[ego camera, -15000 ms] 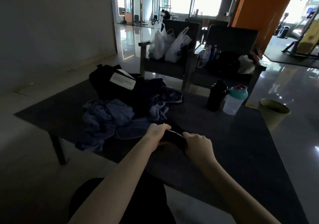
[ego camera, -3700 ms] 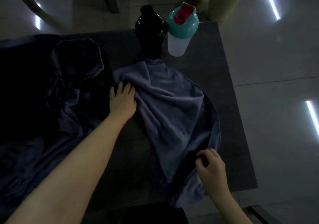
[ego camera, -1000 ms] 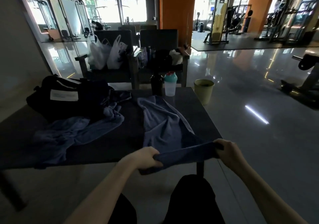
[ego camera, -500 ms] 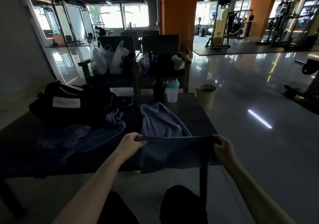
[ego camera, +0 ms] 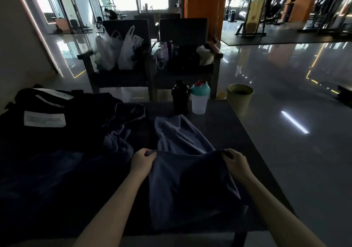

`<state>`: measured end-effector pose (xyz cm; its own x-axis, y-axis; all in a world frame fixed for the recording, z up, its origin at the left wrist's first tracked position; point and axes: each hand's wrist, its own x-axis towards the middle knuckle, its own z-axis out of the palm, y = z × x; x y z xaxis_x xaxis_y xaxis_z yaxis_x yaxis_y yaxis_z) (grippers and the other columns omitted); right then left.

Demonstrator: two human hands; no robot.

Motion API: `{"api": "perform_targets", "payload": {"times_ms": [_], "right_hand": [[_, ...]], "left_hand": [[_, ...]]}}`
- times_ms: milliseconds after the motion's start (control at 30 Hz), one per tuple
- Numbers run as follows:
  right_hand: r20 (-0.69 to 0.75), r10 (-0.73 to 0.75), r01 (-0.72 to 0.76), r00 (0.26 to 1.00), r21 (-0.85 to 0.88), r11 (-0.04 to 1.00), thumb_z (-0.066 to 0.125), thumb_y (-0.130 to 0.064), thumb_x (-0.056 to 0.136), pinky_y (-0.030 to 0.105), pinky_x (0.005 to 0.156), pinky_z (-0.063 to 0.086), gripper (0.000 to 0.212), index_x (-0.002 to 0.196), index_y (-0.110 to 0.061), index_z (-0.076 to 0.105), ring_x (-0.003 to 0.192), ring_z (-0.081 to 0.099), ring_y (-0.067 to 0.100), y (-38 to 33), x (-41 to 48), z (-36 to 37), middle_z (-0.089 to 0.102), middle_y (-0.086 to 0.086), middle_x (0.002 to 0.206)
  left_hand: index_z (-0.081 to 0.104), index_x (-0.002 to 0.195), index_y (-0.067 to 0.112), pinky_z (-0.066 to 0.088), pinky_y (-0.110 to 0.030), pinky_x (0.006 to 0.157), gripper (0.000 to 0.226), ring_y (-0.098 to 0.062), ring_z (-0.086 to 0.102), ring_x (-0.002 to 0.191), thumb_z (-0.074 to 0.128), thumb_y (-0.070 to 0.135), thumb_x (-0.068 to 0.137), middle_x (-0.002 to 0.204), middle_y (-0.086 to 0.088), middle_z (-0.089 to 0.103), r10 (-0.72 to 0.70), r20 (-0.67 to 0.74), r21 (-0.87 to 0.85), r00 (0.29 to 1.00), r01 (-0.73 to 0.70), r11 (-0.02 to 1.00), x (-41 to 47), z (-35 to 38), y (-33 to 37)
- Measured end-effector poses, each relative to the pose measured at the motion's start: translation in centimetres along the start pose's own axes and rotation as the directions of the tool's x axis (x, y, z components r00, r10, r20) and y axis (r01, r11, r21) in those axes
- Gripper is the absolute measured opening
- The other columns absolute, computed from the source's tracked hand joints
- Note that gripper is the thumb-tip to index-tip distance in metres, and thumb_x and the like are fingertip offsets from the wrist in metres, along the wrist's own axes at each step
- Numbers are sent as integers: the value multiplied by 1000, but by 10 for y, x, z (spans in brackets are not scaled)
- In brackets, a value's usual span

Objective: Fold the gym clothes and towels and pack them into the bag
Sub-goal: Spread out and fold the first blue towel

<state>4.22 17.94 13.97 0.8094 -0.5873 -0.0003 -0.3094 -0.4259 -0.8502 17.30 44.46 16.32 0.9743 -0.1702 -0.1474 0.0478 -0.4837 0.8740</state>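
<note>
A grey-blue towel [ego camera: 182, 180] lies on the dark table [ego camera: 228, 125], its near end lifted into a fold. My left hand [ego camera: 142, 161] pinches the fold's left corner and my right hand [ego camera: 235, 161] pinches its right corner. The far end of the towel stretches toward the bottles. A black gym bag [ego camera: 43, 117] with a white label sits at the left of the table. More crumpled blue-grey clothes [ego camera: 118, 140] lie between the bag and the towel, with dark cloth spread in front of the bag.
A black bottle [ego camera: 180, 98] and a clear shaker with a teal lid [ego camera: 199, 99] stand at the table's far edge. Behind are two dark chairs [ego camera: 182, 37] with white plastic bags [ego camera: 118, 50]. A yellow-green bin [ego camera: 240, 98] stands on the floor to the right.
Both hands have carried the towel's near edge up and forward over the table, so the hanging end now lies folded over on the tabletop.
</note>
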Motion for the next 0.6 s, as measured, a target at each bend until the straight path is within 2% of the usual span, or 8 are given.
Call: {"api": "perform_targets", "payload": {"times_ms": [100,200,267,333,400,500,533,600], "right_hand": [[61,79,-82,995,47,996,63,-24,89,20,73,47,19,107,-17,65,89,63,10,15,4,2,68,-3,96],[122,70,-83,990,106,991,74,-24,81,21,75,48,31,108,-25,59,90,61,4,19,-16,-7,66,-8,96],[178,59,-76,982,92,993,77,-22,77,28,80,52,39,109,-29,57,91,63,7,24,-30,-13,67,-6,97],[202,33,-54,979,101,993,78,-17,75,33,82,53,40,104,-35,56,92,65,11,30,-47,-19,68,-4,97],[203,5,-27,979,102,994,75,-8,77,37,85,53,39,98,-35,56,93,64,14,35,-62,-25,67,-3,97],[229,-14,0,973,61,998,68,2,78,30,86,49,37,103,-24,57,99,61,17,39,-82,-30,63,-3,99],[230,-9,6,973,13,1000,68,0,77,28,85,47,37,108,-20,57,102,59,19,41,-87,-31,62,-2,100],[225,2,45,974,-205,978,71,-11,77,29,88,42,39,114,-14,60,106,51,19,45,-95,-32,59,2,107]], "left_hand": [[58,114,10,43,-28,76,23,-18,56,96,54,22,95,109,-4,60,-60,23,12,998,60,998,10,18,-7],[41,135,8,38,-28,84,45,-21,51,109,53,24,95,120,-2,51,-77,64,25,995,76,997,-8,28,-11],[39,136,7,39,-26,80,48,-17,51,103,56,20,93,116,1,50,-45,57,30,997,43,999,-22,30,-14],[43,132,6,42,-25,70,46,-18,56,95,59,18,90,115,-5,57,-45,39,63,998,42,997,-34,31,-23],[47,127,5,45,-28,67,42,-20,59,90,60,19,89,112,-10,60,-73,24,123,997,70,990,-47,29,-30],[49,123,7,47,-31,71,39,-21,59,88,59,25,90,104,-6,60,-91,50,200,995,79,977,-70,24,-33],[48,123,8,47,-31,74,40,-22,58,90,58,28,90,103,-3,58,-96,71,213,993,79,974,-77,23,-33],[46,123,12,48,-33,79,41,-21,56,91,58,33,90,101,-1,55,-111,104,248,988,82,965,-92,21,-32]]}}
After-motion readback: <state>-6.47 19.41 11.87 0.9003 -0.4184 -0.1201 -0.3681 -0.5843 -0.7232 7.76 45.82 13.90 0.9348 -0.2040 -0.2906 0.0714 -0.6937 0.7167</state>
